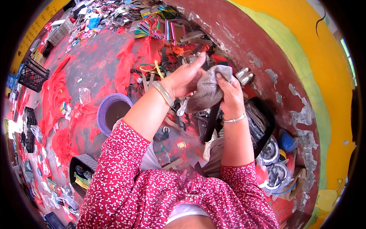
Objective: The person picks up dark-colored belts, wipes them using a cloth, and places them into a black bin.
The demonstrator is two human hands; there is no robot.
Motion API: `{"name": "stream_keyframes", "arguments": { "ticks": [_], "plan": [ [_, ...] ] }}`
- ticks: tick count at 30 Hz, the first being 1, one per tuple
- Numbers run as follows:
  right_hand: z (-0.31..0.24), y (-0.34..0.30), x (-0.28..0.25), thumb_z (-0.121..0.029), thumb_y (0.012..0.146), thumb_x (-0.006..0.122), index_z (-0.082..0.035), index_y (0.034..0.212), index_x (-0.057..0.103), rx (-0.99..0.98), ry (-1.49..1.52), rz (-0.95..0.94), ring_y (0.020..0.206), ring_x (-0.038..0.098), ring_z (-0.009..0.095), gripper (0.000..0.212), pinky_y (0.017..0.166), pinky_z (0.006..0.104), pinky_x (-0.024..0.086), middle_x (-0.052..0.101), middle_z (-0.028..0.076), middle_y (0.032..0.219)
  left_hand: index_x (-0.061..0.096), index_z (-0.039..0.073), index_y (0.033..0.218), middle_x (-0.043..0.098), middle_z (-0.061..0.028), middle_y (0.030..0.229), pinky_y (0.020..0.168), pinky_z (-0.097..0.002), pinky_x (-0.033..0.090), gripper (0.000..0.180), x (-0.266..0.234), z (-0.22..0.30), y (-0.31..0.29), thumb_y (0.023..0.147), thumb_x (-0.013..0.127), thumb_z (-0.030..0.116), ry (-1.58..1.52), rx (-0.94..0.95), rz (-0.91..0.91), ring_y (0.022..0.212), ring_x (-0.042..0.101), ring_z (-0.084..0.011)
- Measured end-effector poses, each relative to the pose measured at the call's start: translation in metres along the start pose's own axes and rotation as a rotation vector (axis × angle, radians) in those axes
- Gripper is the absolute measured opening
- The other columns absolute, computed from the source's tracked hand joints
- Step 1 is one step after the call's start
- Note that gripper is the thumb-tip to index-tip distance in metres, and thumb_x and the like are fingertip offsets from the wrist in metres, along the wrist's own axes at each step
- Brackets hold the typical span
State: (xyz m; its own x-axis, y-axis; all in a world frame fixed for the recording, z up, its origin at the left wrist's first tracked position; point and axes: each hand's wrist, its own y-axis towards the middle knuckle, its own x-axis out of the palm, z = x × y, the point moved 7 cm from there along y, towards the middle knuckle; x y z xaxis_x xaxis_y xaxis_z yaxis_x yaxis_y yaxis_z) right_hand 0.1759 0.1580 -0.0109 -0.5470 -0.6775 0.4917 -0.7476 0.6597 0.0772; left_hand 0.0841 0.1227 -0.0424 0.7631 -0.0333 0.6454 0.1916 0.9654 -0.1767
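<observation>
Because the grey cloth (pixel 209 91) bunches and folds just above the middle of the frame, it looks light, limp and soft, hardly fragile, with a fuzzy face that should grip well rather than slip; whether it is damp cannot be told. The right hand (pixel 232 95) pinches its upper right part, thumb laid over the near face, the other fingers mostly hidden behind. The left hand (pixel 187 78) is just beside it, thumb spread upward; its remaining fingers are too hidden to tell whether they touch the fabric. That thick upper fold seems a sure hold, and the drooping lower left edge would suit a second pinch.

Toward the right of the frame, room looks tight: the maroon wall (pixel 263 76) curves past, a pale shiny object (pixel 244 76) lies close by, and the black bin (pixel 270 120) sits below. Left of centre, the floor (pixel 105 44) seems to offer wider room, though red sheeting (pixel 124 68) and the purple bucket (pixel 101 118) interrupt it.
</observation>
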Motion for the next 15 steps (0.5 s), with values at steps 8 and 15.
{"name": "stream_keyframes", "arguments": {
  "ticks": [8, 15],
  "plan": [
    [0.041, 0.006, 0.003, -0.011, 0.084, 0.058, -0.001, 0.098, 0.059, 0.233, -0.056, -0.023, 0.085, 0.058, 0.013, 0.018, 0.075, 0.0278, 0.046, 0.060, 0.004, 0.091, 0.056, -0.005, 0.099, 0.061, -0.0177, 0.097, 0.082, -0.0325, 0.048, 0.031, -0.004, 0.006, 0.000, 0.089, 0.048, 0.023, -0.195, 0.223, 0.123, 0.089, 0.060, -0.0231],
    [0.052, 0.009, 0.019, -0.011, 0.084, 0.057, 0.001, 0.093, 0.060, 0.323, 0.027, -0.038, 0.080, 0.061, 0.017, 0.015, 0.074, 0.0291, 0.049, 0.063, 0.007, 0.087, 0.056, -0.005, 0.093, 0.062, -0.0210, 0.090, 0.078, -0.0349, 0.049, 0.025, -0.015, 0.028, -0.018, 0.087, 0.048, 0.018, -0.022, 0.343, 0.305, 0.081, 0.063, -0.0268]
  ]
}}
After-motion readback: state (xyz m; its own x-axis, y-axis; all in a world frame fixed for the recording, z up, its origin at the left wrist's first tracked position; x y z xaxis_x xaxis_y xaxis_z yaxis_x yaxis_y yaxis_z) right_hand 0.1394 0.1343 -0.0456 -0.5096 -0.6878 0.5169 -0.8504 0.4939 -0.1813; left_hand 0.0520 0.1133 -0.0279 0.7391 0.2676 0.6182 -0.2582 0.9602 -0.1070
